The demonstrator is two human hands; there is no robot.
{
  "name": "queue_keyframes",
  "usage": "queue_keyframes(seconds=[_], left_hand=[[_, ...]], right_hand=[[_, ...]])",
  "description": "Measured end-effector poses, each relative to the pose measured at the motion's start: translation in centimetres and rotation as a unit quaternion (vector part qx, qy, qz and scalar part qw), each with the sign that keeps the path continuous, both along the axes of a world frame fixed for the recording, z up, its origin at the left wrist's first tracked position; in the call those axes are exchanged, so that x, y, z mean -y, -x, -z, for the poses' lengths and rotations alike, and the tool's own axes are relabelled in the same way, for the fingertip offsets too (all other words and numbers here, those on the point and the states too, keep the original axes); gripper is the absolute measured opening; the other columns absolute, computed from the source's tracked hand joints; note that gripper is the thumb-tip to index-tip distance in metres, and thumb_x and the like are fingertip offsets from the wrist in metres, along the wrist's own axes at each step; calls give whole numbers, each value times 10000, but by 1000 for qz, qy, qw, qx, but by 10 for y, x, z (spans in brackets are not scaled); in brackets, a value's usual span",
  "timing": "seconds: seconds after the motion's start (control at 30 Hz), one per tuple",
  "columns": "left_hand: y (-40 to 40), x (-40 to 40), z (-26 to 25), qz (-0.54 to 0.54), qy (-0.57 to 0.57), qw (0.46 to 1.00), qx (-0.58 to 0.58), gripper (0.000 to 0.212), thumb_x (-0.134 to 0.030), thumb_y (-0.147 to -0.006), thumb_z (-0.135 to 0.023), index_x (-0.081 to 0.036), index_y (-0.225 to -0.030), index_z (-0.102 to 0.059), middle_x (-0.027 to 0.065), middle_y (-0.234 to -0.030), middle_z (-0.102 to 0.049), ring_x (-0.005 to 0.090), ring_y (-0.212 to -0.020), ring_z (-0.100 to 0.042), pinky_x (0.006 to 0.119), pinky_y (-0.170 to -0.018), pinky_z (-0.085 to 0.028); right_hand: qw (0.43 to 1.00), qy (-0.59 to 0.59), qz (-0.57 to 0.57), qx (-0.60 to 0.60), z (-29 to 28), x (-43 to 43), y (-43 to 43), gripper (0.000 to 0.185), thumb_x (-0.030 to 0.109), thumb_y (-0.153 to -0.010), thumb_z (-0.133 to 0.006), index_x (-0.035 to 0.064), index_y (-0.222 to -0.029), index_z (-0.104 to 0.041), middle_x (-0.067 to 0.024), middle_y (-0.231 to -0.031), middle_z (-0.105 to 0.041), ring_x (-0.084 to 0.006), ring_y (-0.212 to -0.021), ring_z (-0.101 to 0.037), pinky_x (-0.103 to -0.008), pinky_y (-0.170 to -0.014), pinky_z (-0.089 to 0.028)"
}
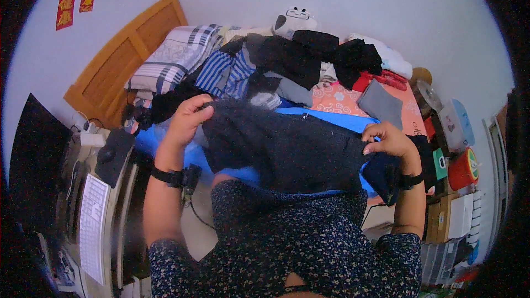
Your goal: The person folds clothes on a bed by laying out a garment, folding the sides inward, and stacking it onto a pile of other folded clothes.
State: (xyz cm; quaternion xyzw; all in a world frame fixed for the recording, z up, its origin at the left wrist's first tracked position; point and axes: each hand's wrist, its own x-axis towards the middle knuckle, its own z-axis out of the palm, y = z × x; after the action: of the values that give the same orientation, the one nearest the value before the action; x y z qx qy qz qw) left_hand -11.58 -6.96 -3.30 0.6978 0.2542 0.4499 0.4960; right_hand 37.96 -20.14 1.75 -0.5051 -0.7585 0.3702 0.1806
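Observation:
A dark grey cloth garment is stretched out in front of my body, above the near side of the bed. My left hand pinches its upper left corner between thumb and fingers. At the other end my right hand grips the right edge of the same garment. Part of a blue cloth shows behind it. On the bed beyond lie a blue-and-grey striped garment, a heap of black clothes and a folded grey cloth.
A wooden headboard and a folded plaid blanket are at the back left. A white keyboard lies on the desk at left. A panda plush sits by the wall. At right stand a red round container and boxes.

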Motion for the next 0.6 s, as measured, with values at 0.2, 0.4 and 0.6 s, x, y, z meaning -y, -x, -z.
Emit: queue_keyframes(seconds=[0.2,0.4,0.6], left_hand=[[-20,24,-21,-91,-232,933,-258,195,-235,-764,-706,-54,-785,-637,37,-746,-562,184,-764,-544,312,-750,-391],[-23,83,17,-17,-318,776,-545,290,-355,-711,-715,-85,-696,-610,94,-718,-605,304,-734,-600,410,-677,-431],[-4,126,101,21,-65,812,-579,329,-349,-797,-675,-82,-976,-603,158,-851,-645,379,-804,-616,468,-669,-487]], right_hand=[[987,-156,-5,44,11,4,-20,163,107,-702,-758,42,-792,-639,-63,-850,-603,-199,-892,-578,-308,-790,-443],[998,-43,23,25,60,38,-7,194,9,-676,-738,10,-781,-575,-135,-1005,-583,-295,-954,-570,-356,-792,-459],[994,101,-18,34,109,61,16,157,29,-714,-733,2,-781,-593,-67,-777,-603,-177,-675,-550,-298,-624,-435]])
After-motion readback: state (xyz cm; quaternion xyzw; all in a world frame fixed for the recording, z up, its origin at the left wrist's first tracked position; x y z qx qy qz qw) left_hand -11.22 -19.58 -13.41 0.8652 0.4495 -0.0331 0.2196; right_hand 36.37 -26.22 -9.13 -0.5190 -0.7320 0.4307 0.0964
